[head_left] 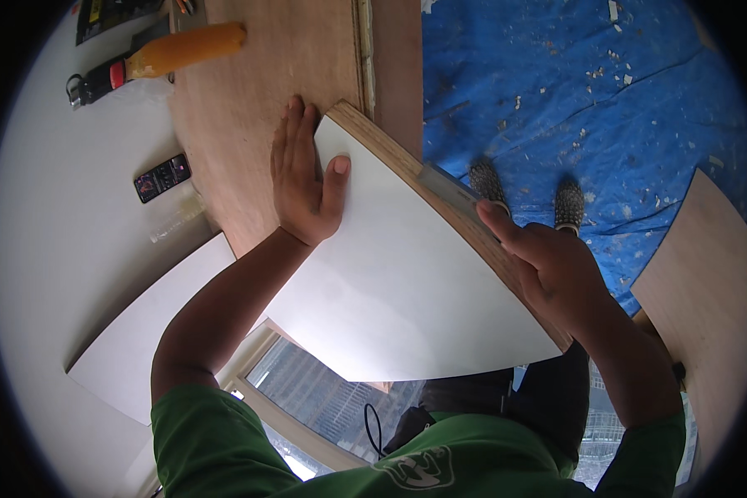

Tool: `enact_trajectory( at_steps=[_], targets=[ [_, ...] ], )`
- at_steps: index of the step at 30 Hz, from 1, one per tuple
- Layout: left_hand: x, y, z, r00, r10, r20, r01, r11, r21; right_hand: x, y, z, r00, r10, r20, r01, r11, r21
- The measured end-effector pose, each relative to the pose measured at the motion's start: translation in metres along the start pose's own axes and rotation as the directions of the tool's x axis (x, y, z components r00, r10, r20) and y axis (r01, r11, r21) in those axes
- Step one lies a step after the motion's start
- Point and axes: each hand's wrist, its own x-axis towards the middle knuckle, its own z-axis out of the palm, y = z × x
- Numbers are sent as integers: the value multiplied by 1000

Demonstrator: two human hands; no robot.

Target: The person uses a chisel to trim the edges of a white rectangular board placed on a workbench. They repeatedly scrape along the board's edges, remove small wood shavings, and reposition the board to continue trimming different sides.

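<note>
A thick white-faced board (390, 249) lies across the wooden worktop, with bare layered wood showing along its long edge (390, 152). My left hand (306, 187) rests on its far left end, fingers stretched out flat over the worktop and the thumb on the white face. My right hand (548, 261) is closed around a flat grey blade, its thumb pointing forward along it. The visible part of that blade (450, 187) lies against the board's wooden edge. The part inside my right hand is hidden.
On the left wooden worktop (224, 108) lies an orange bottle (187, 50); a phone (163, 178) lies nearby. Another white panel (153, 332) stands lower left. A curved wooden panel (705, 290) is at the right. Blue sheeting (548, 91) with scattered chips covers the floor around my shoes (568, 203).
</note>
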Motion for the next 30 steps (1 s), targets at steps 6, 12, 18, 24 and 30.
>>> enact_trajectory(
  at_steps=[6,12,18,24,30],
  targets=[
    [0,-1,-1,999,29,17,-29,999,28,35,-3,10,990,-82,-115,98,985,140],
    [-2,-1,1,1000,21,-4,-21,1000,10,23,-4,-11,982,185,33,-187,940,284],
    [-3,5,-1,1000,-14,3,14,1000,-16,8,-8,-12,990,82,-112,-51,965,258],
    [-8,20,3,999,12,43,-10,999,-33,-7,-5,1,996,58,-66,-40,967,250],
    [0,20,-7,991,51,125,-47,998,-35,-7,-2,0,997,1,-78,14,981,195]
  ],
)
